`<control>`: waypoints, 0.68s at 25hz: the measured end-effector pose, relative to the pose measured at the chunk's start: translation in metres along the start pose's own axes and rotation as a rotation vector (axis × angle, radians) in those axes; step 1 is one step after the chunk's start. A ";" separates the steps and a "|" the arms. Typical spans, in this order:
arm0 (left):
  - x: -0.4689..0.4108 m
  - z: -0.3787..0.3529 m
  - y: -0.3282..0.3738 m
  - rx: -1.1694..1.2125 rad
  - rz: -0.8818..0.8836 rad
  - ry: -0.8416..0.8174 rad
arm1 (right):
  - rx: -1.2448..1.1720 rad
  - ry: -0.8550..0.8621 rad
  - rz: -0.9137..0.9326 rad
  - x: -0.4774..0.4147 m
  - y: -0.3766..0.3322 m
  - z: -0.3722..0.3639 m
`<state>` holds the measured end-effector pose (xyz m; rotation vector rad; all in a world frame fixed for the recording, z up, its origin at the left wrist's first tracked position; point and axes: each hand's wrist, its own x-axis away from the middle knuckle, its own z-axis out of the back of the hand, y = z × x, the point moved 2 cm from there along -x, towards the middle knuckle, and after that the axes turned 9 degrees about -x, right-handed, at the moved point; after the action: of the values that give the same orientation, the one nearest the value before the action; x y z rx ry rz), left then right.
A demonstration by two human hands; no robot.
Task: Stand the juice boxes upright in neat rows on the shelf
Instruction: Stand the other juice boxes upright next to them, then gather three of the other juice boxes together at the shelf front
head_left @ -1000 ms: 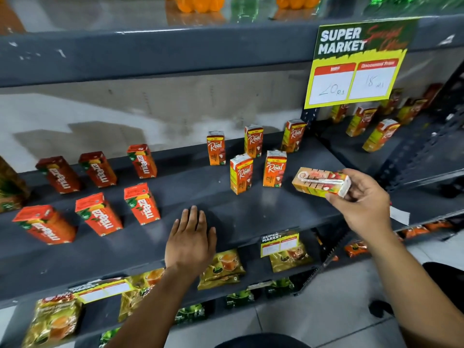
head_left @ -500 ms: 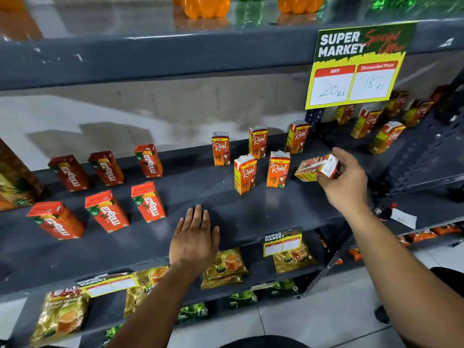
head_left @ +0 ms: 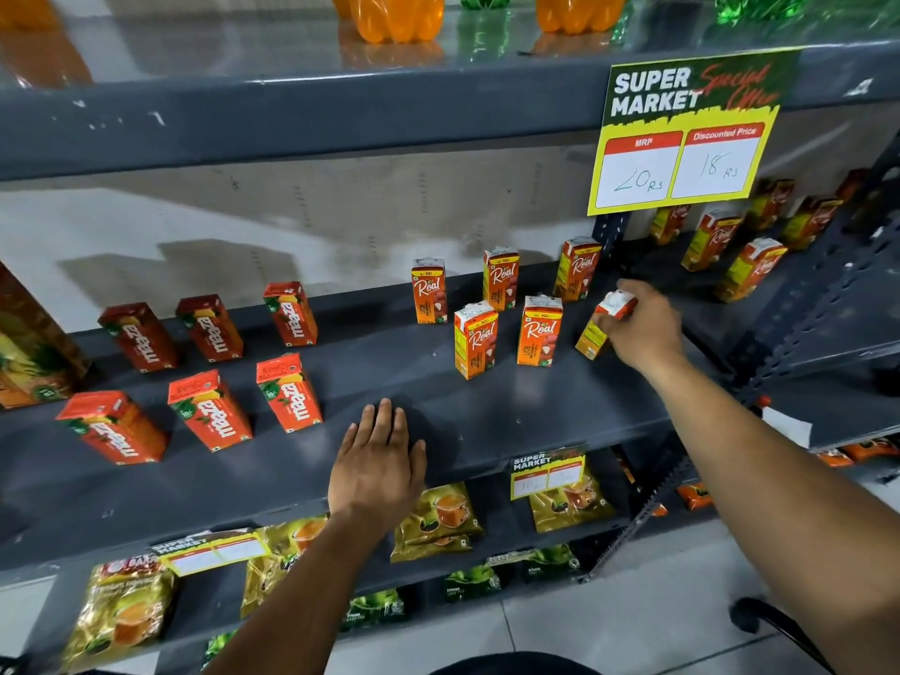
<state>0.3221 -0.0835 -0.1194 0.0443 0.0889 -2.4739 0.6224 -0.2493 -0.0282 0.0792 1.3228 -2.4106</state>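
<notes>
On the dark grey shelf (head_left: 487,421), several orange Real juice boxes stand upright in two rows: a back row (head_left: 500,279) and a front pair (head_left: 475,339), (head_left: 539,331). My right hand (head_left: 643,328) is shut on another Real box (head_left: 606,324), which is nearly upright, its base at the shelf to the right of the front pair. My left hand (head_left: 377,460) lies flat, fingers apart, on the shelf's front. To the left, several red Maaza boxes (head_left: 287,393) stand in two rows.
A yellow price sign (head_left: 682,153) hangs from the upper shelf above the right end. More Real boxes (head_left: 750,267) stand on the adjoining shelf at right. A tall carton (head_left: 29,343) is at far left. Tea packets (head_left: 438,518) fill the lower shelves.
My right hand carried the box from lying sideways in the air to nearly upright on the shelf beside the front pair. My left hand stayed flat on the shelf.
</notes>
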 end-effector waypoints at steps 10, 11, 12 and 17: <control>-0.001 -0.002 -0.001 0.001 -0.003 0.000 | 0.000 -0.188 0.026 -0.029 -0.004 0.016; 0.000 -0.002 -0.001 0.003 -0.004 -0.004 | -0.018 -0.214 0.022 -0.031 -0.005 0.018; 0.000 -0.002 -0.001 0.007 -0.004 -0.006 | -0.020 -0.254 0.018 -0.035 -0.004 0.019; 0.000 -0.003 -0.001 0.014 -0.004 0.007 | 0.041 -0.342 0.024 -0.042 -0.001 0.020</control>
<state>0.3216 -0.0819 -0.1223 0.0581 0.0750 -2.4790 0.6637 -0.2524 -0.0061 -0.2917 1.1091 -2.3023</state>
